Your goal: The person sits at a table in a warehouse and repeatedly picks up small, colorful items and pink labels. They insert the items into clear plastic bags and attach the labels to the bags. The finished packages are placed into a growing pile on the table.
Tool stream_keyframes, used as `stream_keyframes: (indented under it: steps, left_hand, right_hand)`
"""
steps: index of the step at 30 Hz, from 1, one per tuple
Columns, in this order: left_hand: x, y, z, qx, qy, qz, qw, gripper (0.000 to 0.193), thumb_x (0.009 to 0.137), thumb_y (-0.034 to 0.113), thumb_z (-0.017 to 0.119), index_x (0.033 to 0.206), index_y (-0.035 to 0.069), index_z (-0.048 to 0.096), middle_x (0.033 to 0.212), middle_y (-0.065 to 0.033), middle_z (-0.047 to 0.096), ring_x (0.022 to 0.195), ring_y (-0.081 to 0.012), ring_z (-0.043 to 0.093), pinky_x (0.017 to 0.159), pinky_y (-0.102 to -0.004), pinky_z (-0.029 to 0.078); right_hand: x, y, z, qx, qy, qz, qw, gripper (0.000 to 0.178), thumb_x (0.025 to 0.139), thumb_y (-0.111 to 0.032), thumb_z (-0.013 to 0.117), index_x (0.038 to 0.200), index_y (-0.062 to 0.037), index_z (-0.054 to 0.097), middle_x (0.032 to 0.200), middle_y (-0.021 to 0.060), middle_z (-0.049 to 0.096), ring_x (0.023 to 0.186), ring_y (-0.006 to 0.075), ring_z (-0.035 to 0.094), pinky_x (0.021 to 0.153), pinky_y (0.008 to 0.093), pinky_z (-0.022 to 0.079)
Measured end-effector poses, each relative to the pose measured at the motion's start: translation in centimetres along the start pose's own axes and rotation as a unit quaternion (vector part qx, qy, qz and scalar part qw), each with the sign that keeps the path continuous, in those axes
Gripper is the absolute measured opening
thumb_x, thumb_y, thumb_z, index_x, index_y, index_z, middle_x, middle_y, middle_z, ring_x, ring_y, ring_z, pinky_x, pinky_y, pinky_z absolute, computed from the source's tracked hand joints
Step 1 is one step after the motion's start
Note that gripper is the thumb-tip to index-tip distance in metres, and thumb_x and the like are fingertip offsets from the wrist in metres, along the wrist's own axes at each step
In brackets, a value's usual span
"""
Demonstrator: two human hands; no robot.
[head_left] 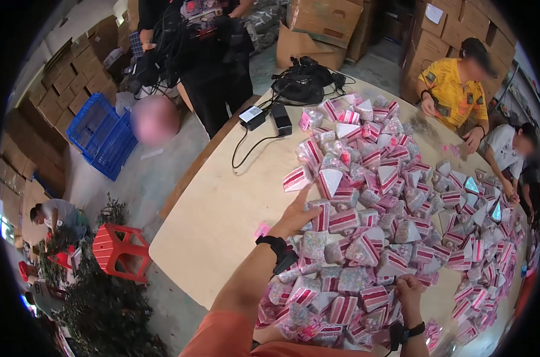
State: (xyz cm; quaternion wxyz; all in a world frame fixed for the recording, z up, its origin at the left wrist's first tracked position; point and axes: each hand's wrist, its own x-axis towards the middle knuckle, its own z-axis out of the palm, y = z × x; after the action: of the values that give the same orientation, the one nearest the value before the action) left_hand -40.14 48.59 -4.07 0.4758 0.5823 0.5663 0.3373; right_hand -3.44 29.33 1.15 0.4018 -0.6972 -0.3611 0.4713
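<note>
A wide pile of wedge-shaped cake-slice pieces [344,221], striped pink and white and many in clear wrapping, covers the right part of the pale table [207,205]. My left hand [296,215] is at the pile's left edge with fingers apart, its index finger stretched toward a single cake slice [298,178]. Its thumb lies close to another slice [320,215]. Over the near part of the pile, my right hand [409,291] has its fingers pinched together; what is between them, if anything, is hidden. Both wrists carry black bands.
Black power adapters [280,119] with a cable and a black bag [302,83] lie toward the table's far edge. A person in yellow [454,89] works across the pile, another person beside them. A red stool [122,253] and blue crates [103,135] stand on the floor at left.
</note>
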Motion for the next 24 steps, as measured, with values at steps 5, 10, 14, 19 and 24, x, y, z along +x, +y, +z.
stream_keyframes:
  steps: [5,10,14,19,24]
  left_hand:
    - [1.3,-0.4,-1.3,0.133,0.113,0.027,0.984,0.074,0.077,0.024,0.069,0.139,0.004,0.036,0.137,-0.0249,0.041,0.124,-0.0404,0.042,0.103,-0.0398,0.037]
    - [6.9,-6.8,-4.6,-0.063,0.288,0.084,0.952,0.068,0.081,0.02,0.07,0.138,0.004,0.036,0.132,-0.0176,0.047,0.118,-0.0309,0.049,0.099,-0.0383,0.04]
    - [8.3,-5.6,-0.7,-0.317,0.086,0.103,0.939,0.068,0.084,0.024,0.068,0.14,0.006,0.033,0.136,-0.0141,0.043,0.126,-0.0234,0.04,0.103,-0.0352,0.036]
    - [8.8,-6.4,2.3,-0.034,0.123,0.139,0.982,0.072,0.083,0.024,0.068,0.142,0.008,0.03,0.142,-0.0175,0.035,0.13,-0.0301,0.037,0.107,-0.0369,0.032]
    - [7.9,-5.8,1.8,-0.058,0.134,0.114,0.983,0.071,0.084,0.032,0.064,0.142,0.008,0.03,0.142,-0.02,0.034,0.133,-0.0338,0.033,0.108,-0.0393,0.03]
  right_hand:
    - [0.7,0.6,-0.6,-0.004,0.014,-0.004,1.0,0.008,0.085,-0.009,0.058,0.083,-0.0018,0.061,0.06,0.0006,0.054,0.048,0.0072,0.048,0.044,0.0215,0.037]
    - [0.5,-1.7,0.0,-0.001,-0.005,0.026,1.0,0.008,0.086,-0.009,0.057,0.084,-0.0023,0.06,0.062,-0.0005,0.054,0.048,0.0059,0.046,0.044,0.0199,0.033]
    - [1.1,0.7,-0.8,-0.006,0.022,0.014,1.0,0.009,0.086,-0.01,0.058,0.085,-0.001,0.061,0.06,0.0006,0.054,0.047,0.0069,0.046,0.043,0.0211,0.035]
    - [1.4,1.3,-1.0,0.042,0.014,0.031,0.999,0.01,0.087,-0.012,0.059,0.084,-0.0028,0.061,0.057,0.0,0.053,0.045,0.0051,0.044,0.041,0.0202,0.031]
    - [1.8,2.1,-1.4,0.071,-0.016,0.02,0.997,0.011,0.088,-0.014,0.06,0.084,-0.004,0.061,0.056,-0.0003,0.053,0.041,0.0048,0.039,0.038,0.0201,0.027]
